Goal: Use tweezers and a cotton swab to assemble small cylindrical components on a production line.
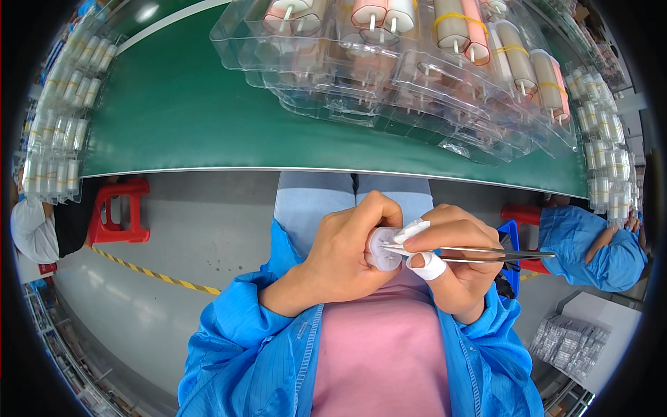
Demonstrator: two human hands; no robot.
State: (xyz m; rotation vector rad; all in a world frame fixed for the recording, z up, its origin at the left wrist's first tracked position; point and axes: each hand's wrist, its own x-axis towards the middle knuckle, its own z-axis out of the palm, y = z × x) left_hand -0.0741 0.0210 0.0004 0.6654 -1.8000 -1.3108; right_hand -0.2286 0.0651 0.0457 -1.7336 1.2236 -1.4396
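Above my lap, my left hand (pixel 351 243) is closed around a whitish, translucent round plastic part (pixel 383 249), its end face turned toward my right hand. My right hand (pixel 458 254) grips a pair of metal tweezers (pixel 479 254), white wrappings showing on its thumb and a finger. The tweezer tips reach the middle of the round part's face. Whether they pinch anything there is too small to make out. Most of the part's body is hidden inside my left fingers.
Stacked clear plastic trays (pixel 333 76) on the green table (pixel 180 118) hold grey, white and pink capped tubes, some banded in yellow. Red stools (pixel 121 212) stand to both sides. A person in blue (pixel 590 243) sits at right, near a white box (pixel 587 340) of packed parts.
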